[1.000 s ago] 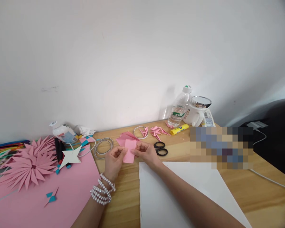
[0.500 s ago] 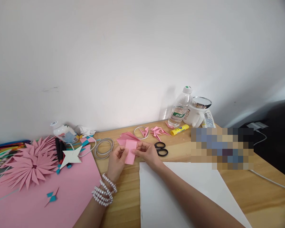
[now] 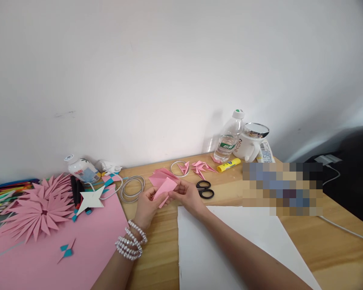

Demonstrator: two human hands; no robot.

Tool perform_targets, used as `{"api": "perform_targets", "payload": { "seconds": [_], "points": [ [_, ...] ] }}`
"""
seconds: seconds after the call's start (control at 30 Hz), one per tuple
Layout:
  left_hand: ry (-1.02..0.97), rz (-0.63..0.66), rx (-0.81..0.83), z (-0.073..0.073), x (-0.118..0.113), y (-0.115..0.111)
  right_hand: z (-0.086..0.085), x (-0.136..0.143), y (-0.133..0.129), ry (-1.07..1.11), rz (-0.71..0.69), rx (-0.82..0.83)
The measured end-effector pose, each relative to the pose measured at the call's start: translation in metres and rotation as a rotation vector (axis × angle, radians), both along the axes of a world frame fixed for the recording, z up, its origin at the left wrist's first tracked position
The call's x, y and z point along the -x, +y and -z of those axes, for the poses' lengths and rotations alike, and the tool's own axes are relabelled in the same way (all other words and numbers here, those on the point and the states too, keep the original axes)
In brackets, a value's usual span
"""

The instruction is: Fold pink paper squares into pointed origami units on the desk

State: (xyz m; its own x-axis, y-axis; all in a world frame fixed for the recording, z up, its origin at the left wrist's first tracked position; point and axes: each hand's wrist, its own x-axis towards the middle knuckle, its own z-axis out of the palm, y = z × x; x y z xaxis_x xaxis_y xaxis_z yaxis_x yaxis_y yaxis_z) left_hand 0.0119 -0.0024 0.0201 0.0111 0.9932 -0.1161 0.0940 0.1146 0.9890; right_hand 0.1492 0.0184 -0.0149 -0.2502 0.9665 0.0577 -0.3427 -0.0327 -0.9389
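Observation:
A small folded pink paper [image 3: 165,188] is held up over the wooden table, tilted to the right. My left hand [image 3: 148,204], with a pearl bracelet [image 3: 130,244] on its wrist, pinches its lower left side. On its right edge, my right hand [image 3: 187,196] grips the same paper between thumb and fingers. Just behind the hands lies a stack of pink paper [image 3: 161,175]. Black-handled scissors [image 3: 205,189] rest right of my right hand, and several folded pink pieces [image 3: 202,167] lie farther back.
White sheet [image 3: 230,241] under my right forearm; pink sheet [image 3: 90,249] with spiky pink paper shapes [image 3: 44,211] at left. Coiled wire [image 3: 132,188], glue stick [image 3: 229,165], water bottle [image 3: 229,139] and white mug [image 3: 249,143] stand or lie toward the wall. A blurred patch covers the right side.
The pink paper has turned from upright to slanting right, its top edge now toward the right. My left fingers have shifted slightly along it; both hands stay in nearly the same place.

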Motion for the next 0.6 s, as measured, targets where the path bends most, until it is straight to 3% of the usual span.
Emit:
{"api": "perform_targets", "payload": {
  "seconds": [0.27,0.6],
  "points": [
    [0.150,-0.043,-0.009,-0.0020,0.0011,0.0000,0.0006,-0.0013,-0.0014,-0.131,-0.024,-0.054],
    [0.183,-0.046,0.020,-0.0048,0.0006,0.0004,0.0013,0.0018,-0.0036,-0.194,-0.002,-0.068]
  ]
}}
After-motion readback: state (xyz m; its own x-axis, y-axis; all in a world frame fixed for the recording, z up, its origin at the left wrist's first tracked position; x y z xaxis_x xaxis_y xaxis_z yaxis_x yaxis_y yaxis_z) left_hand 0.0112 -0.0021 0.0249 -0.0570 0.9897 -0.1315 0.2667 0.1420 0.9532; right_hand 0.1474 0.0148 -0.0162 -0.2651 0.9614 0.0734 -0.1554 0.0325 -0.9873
